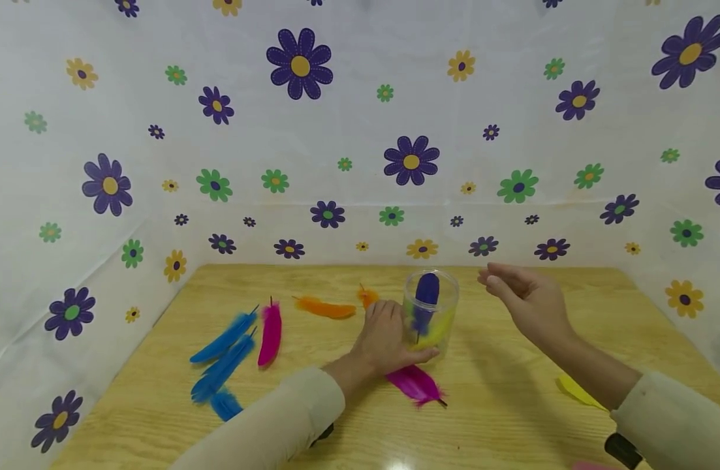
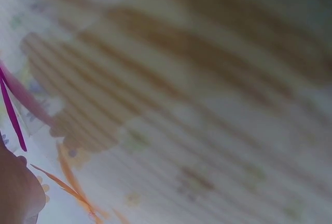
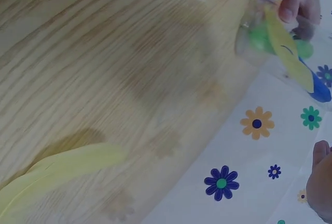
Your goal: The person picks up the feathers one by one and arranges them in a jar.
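Observation:
A clear plastic jar stands upright towards the back of the table. Inside it are a dark blue feather, a yellow feather and something green. My left hand holds the jar from its left side, thumb across the front. A magenta feather lies just below that hand, and an orange feather shows partly behind its fingers. To the right of the jar, my right hand is raised above the table with nothing in it, fingers extended.
Several blue feathers lie at the left of the wooden table, beside another magenta feather. An orange feather lies farther back. A loose yellow feather lies under my right forearm. A flower-patterned white sheet encloses the table's back and sides.

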The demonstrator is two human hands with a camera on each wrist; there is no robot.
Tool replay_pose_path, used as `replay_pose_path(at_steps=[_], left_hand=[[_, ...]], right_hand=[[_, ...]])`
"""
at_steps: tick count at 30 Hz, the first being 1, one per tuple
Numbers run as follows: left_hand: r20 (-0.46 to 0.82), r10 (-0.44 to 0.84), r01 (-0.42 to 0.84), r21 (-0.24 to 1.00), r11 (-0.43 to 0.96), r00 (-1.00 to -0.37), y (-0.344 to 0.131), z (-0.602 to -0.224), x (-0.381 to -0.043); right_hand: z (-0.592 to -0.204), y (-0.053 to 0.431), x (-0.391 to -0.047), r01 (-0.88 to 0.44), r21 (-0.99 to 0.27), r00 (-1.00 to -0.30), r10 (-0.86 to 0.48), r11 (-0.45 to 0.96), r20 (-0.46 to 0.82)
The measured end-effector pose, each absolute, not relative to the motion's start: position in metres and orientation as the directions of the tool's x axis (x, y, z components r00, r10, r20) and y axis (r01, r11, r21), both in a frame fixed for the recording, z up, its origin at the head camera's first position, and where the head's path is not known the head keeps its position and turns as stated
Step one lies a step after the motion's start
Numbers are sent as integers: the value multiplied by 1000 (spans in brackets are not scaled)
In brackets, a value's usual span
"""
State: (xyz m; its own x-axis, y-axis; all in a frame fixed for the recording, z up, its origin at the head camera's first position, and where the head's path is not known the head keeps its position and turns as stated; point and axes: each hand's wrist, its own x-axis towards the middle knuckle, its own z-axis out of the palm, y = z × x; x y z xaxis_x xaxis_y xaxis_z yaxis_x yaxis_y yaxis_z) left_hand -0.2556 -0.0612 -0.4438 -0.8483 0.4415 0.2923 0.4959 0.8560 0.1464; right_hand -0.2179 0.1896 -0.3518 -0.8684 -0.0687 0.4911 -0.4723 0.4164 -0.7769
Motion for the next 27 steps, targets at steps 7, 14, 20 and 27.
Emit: replay_pose_path(at_steps=[7, 14, 20, 27], left_hand=[[290, 440, 497, 163, 852, -850, -60, -443, -256], [287, 439, 491, 143, 859, -852, -61, -444, -256], [296, 447, 502, 141, 854, -844, -62, -443, -255], [293, 446, 504, 167, 847, -846, -63, -444, -252]], right_hand=[[-363, 204, -212, -554, -589, -792, -155, 588, 591], [-374, 216, -202, -637, -236, -661, -363, 734, 656], [-388, 224, -196, -669, 42, -562, -542, 742, 624], [-409, 233, -189, -586, 182, -663, -596, 790, 453]])
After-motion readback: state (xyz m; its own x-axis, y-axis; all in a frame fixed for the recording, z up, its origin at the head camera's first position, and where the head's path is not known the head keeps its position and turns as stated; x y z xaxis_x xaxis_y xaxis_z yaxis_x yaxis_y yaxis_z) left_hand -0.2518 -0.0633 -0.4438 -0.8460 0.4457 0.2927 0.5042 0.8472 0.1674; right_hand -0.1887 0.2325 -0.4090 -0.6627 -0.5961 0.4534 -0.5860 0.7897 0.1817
